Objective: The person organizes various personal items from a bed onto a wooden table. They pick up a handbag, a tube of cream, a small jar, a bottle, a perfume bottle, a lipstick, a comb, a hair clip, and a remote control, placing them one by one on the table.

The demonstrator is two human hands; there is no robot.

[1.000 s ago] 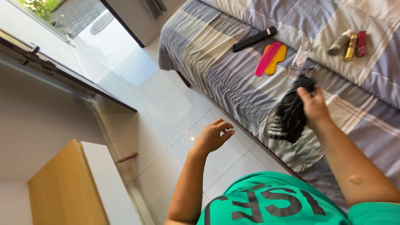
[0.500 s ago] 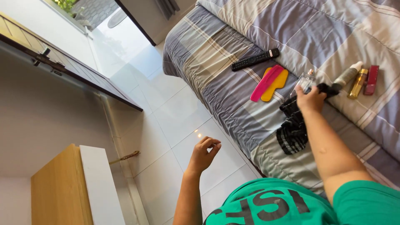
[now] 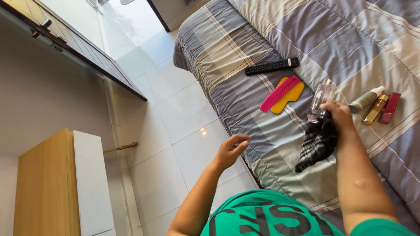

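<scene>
I note the right hand (image 3: 340, 114) gripping a limp black cloth (image 3: 317, 142) on the bed (image 3: 350, 39), touching a fragile clear glass bottle (image 3: 320, 98); grasp its body. Left hand (image 3: 229, 150) hangs loose, empty.

- A bright green short-sleeved cotton T-shirt (image 3: 280, 216) covers the chest at the bottom edge.
- Large dark block print runs across its front.
- Both forearms are bare, with no sleeves reaching them.
- The left hand (image 3: 229, 151) and right hand (image 3: 339, 116) show no gloves.
</scene>
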